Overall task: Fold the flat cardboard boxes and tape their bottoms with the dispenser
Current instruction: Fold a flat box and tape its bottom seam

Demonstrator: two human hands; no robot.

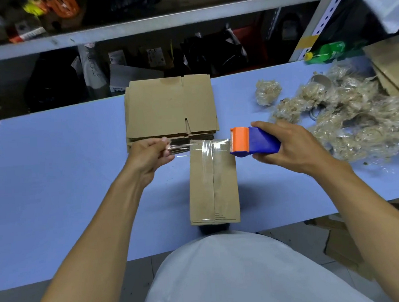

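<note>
The right hand wraps its grip round one blue-and-orange tape dispenser, fingers curled tight; the left hand pinches the free end of a clear tape strip — stretched taut between the two. Beneath it stands one folded box, bottom up, a tape band already down its seam. Just behind lies one stack of flat boxes on the blue desk. Crumpled plastic wads crowd the right side, with one green bottle beyond.
</note>
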